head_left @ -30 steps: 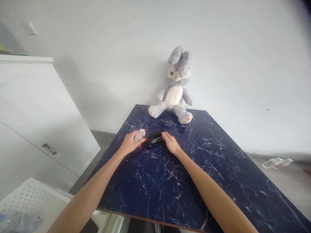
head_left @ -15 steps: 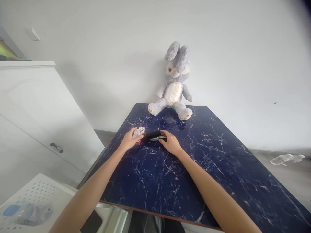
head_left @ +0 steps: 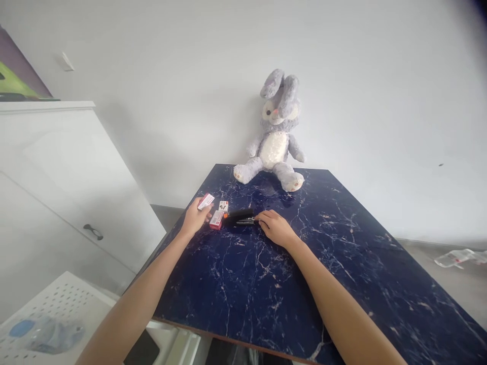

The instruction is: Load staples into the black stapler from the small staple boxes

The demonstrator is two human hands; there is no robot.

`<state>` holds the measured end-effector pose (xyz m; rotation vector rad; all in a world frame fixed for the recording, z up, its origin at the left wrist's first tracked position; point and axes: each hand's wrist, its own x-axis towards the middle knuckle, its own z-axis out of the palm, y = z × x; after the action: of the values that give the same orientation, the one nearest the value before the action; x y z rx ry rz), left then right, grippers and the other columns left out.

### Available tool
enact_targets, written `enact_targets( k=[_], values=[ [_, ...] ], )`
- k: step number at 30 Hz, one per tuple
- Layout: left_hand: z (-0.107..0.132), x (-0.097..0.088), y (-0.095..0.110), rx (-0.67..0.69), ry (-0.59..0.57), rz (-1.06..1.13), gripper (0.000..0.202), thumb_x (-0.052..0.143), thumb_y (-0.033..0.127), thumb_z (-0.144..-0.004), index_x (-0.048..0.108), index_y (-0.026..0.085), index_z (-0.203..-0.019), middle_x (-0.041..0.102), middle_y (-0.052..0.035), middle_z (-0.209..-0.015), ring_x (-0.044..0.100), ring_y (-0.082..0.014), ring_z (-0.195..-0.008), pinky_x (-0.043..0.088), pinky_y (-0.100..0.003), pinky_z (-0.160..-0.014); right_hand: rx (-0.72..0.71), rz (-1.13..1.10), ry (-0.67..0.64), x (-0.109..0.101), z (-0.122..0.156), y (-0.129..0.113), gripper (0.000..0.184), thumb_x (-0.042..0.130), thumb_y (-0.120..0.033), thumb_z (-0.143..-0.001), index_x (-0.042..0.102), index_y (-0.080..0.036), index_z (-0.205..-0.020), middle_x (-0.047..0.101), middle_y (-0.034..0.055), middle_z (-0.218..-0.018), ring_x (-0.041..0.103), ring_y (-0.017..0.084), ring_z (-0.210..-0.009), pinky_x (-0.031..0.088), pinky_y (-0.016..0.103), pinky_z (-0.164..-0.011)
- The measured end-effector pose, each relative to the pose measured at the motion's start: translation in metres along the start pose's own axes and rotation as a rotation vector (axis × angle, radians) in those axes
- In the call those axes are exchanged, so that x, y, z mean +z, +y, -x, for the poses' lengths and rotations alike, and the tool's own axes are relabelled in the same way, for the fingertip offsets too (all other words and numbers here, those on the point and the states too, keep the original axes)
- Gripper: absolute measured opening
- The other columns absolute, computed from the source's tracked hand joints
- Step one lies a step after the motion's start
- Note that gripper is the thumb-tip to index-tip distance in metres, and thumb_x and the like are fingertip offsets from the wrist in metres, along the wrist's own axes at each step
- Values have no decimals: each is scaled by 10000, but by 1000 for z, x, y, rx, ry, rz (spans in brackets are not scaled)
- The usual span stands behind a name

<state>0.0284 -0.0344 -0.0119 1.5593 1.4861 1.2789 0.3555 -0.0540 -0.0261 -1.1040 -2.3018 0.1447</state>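
Note:
My left hand (head_left: 195, 218) is closed on a small red-and-white box (head_left: 206, 201), held just above the dark blue marble table (head_left: 342, 263) near its left edge. Two more small red-and-white boxes (head_left: 219, 215) lie on the table right beside that hand. A black stapler (head_left: 240, 216) lies to their right with its arm swung up. My right hand (head_left: 274, 226) rests on the stapler's right end, fingers curled onto it.
A grey plush rabbit (head_left: 276, 137) sits at the table's far edge against the white wall. A white cabinet (head_left: 57, 187) stands to the left. A white perforated surface (head_left: 45, 314) holding a plastic bag is at the lower left. A crushed plastic bottle (head_left: 456, 257) lies on the floor at right.
My left hand has lifted one small box up and to the left, away from the stapler, leaving two boxes on the table. My right hand has stayed at the stapler.

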Motion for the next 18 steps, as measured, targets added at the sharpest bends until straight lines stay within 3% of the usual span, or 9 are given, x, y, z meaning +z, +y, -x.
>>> enact_targets(
  k=[5, 7, 10, 14, 18],
  values=[
    [2, 3, 9, -92, -59, 252, 467, 503, 497, -931, 547, 209, -1296, 672, -93, -1072, 600, -95, -576, 462, -216, -473, 128, -49, 140, 2, -1, -5, 192, 519, -233, -926, 682, -261, -1023, 704, 56, -1004, 595, 255, -990, 484, 390, -904],
    [2, 2, 12, -138, -99, 385, 478, 475, 486, -948, 555, 193, -1318, 672, -117, -1098, 643, -124, -661, 519, -249, -551, 173, -112, 238, 3, -1, -6, 179, 519, -258, -929, 680, -250, -1006, 707, 55, -992, 616, 245, -964, 490, 385, -909],
    [4, 1, 16, -119, -160, 482, 487, 611, 343, -892, 555, 201, -1355, 664, -131, -1218, 690, -185, -895, 576, -314, -772, 255, -224, 354, 2, -2, -7, 205, 525, -324, -931, 677, -233, -1035, 710, 56, -970, 652, 226, -870, 515, 371, -861],
    [8, 1, 23, -73, -183, 516, 564, 719, 198, -794, 569, 195, -1338, 660, -107, -1281, 655, -244, -1121, 534, -386, -986, 343, -341, 468, 2, -6, -16, 261, 564, -416, -910, 684, -224, -1040, 720, 65, -973, 672, 220, -818, 538, 366, -826],
    [11, 2, 28, -81, -264, 553, 572, 706, 194, -809, 563, 163, -1361, 633, -120, -1339, 586, -290, -1254, 487, -447, -1084, 400, -437, 553, 7, -9, -31, 288, 607, -476, -886, 679, -213, -976, 719, 74, -952, 677, 217, -812, 559, 359, -791]
  ],
)
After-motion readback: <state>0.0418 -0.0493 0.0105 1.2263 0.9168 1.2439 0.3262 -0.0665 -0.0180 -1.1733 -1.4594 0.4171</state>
